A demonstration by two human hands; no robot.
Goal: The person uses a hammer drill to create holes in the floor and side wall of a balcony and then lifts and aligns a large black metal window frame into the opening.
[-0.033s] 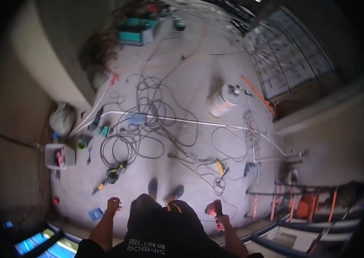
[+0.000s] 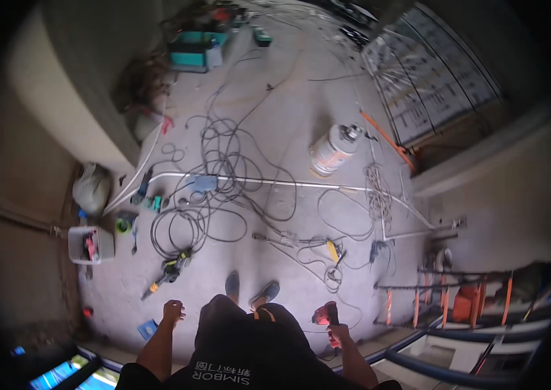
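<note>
My right hand (image 2: 340, 336) is closed round the handle of a red and black power drill (image 2: 325, 313), held low at my right side. A thin cord seems to run from it, though its path is hard to follow. On the other side my left hand (image 2: 172, 311) hangs with its fingers loosely bent and nothing in them. Nearest to that hand on the floor are a small blue item (image 2: 147, 329) and a yellow and black power tool (image 2: 170, 270) ahead of it. Both my feet stand on the concrete floor.
Tangled dark cable (image 2: 223, 156) spreads over the floor ahead. A white pipe (image 2: 275, 182) crosses it. A white cylinder (image 2: 331, 152) stands to the right, a grey bin (image 2: 103, 243) left, and a teal toolbox (image 2: 189, 58) far ahead. An orange-runged ladder (image 2: 445, 305) lies at right.
The whole view has shifted slightly, with the far floor objects moving a little up and left in it. Both hands hold nearly the same places.
</note>
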